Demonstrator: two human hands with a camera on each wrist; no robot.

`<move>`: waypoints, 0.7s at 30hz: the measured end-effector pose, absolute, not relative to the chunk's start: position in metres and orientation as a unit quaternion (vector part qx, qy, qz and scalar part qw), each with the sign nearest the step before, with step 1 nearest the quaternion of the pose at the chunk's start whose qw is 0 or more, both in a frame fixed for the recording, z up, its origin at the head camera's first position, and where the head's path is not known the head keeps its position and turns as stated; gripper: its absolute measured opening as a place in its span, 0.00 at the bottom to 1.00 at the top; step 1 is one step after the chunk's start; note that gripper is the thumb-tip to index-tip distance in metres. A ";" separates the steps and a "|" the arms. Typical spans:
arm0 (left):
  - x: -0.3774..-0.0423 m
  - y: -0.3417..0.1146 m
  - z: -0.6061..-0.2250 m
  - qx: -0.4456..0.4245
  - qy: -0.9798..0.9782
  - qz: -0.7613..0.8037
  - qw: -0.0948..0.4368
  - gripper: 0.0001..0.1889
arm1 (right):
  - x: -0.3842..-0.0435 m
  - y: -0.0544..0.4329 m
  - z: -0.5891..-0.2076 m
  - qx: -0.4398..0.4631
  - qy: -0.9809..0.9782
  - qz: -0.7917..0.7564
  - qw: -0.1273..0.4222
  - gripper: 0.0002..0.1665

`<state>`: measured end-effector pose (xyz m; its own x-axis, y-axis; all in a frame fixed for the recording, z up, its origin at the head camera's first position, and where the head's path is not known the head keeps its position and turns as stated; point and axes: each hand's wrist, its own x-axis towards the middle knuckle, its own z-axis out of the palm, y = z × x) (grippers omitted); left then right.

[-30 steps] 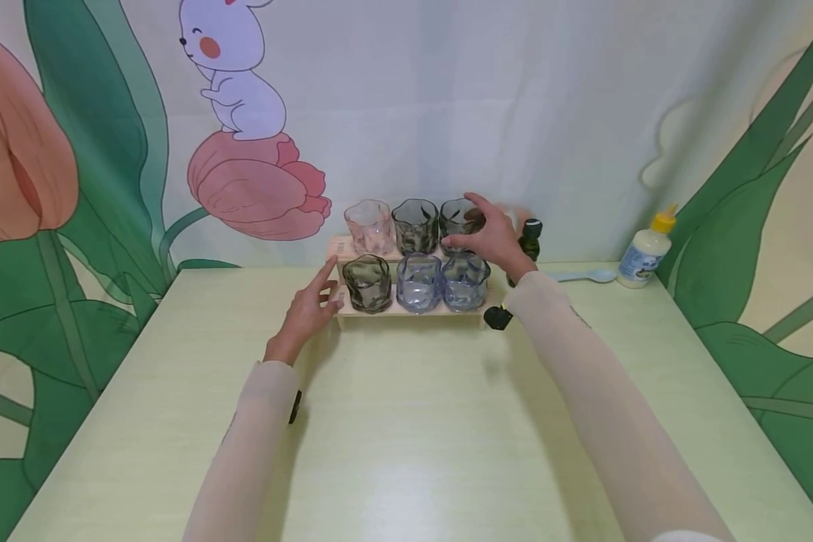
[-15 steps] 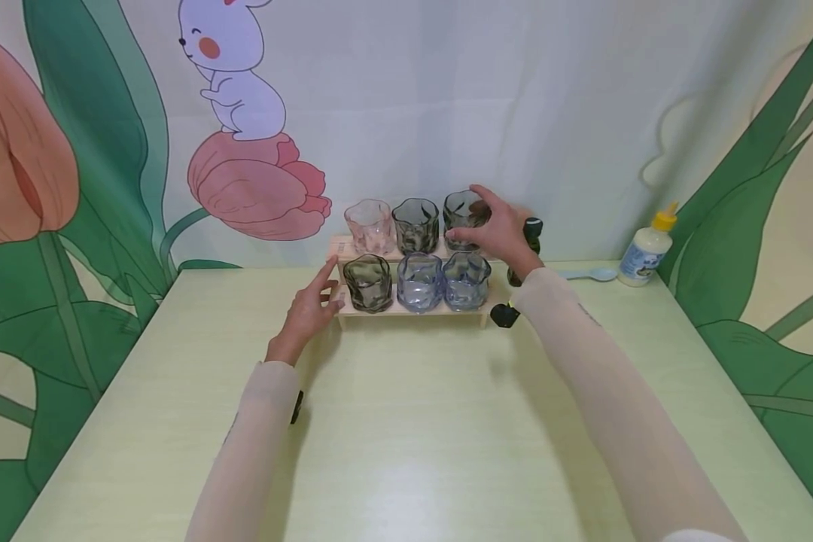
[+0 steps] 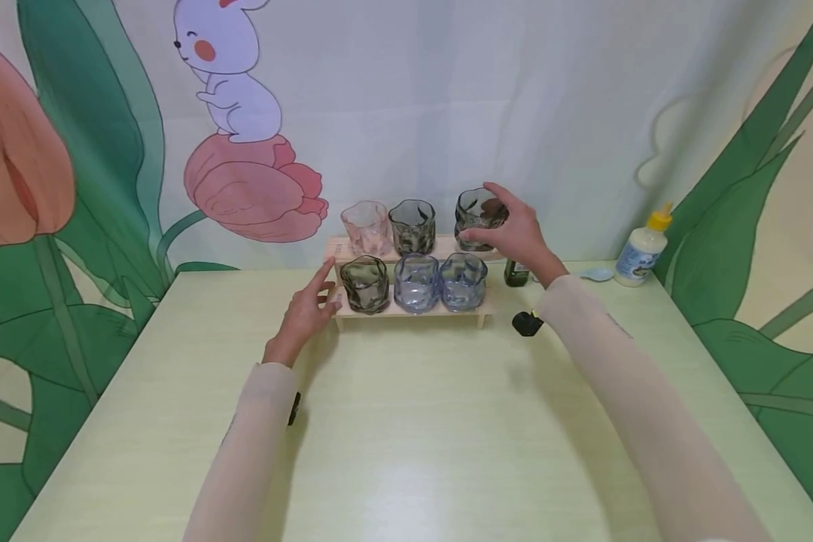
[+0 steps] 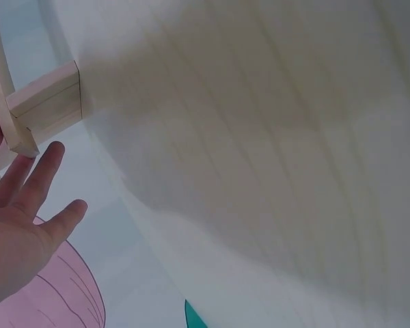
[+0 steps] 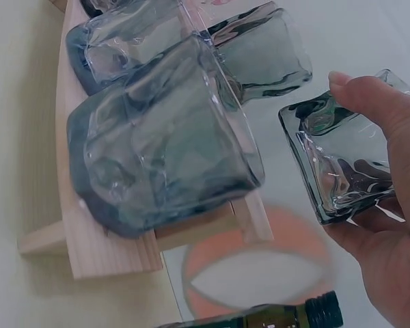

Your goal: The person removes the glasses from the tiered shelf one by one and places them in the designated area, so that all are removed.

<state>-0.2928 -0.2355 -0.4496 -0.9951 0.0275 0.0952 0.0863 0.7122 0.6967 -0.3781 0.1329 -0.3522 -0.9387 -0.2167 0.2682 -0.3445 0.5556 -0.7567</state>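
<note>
My right hand (image 3: 525, 237) holds a grey, wavy-sided glass (image 3: 470, 218) between thumb and fingers, over the right end of the two-tier wooden rack (image 3: 446, 245). In the right wrist view, that glass (image 5: 338, 154) is apart from the rack. My left hand (image 3: 302, 312) touches the rack's left end with fingers mostly straight; in the left wrist view, its fingertips (image 4: 53, 152) are right at the wooden end. A pink glass (image 3: 368, 228) and a dark grey glass (image 3: 413, 228) stand on the upper tier. On the lower tier are an olive-grey glass (image 3: 366, 284) and two bluish glasses (image 3: 416, 283).
A dark bottle (image 3: 516, 272) with a black cap, seen in the right wrist view, is just right of the rack. Farther right are a light blue spoon (image 3: 598, 274) and a white bottle (image 3: 640, 252) with a yellow cap. A printed curtain hangs behind the table (image 3: 393, 421).
My right hand has lifted the grey glass from its place beside the dark grey glass and moved it right, widening the gap. My left hand has stayed at the rack's left end.
</note>
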 end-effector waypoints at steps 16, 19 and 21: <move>-0.292 -0.235 -0.450 -0.033 -0.926 -0.373 0.043 0.45 | -0.347 0.174 -0.359 0.183 -0.871 0.446 0.099 0.54; -0.291 -0.235 -0.449 -0.032 -0.927 -0.372 0.041 0.45 | -0.342 0.180 -0.363 0.184 -0.871 0.445 0.094 0.54; -0.291 -0.234 -0.449 -0.030 -0.927 -0.372 0.040 0.45 | -0.339 0.183 -0.365 0.180 -0.873 0.445 0.088 0.54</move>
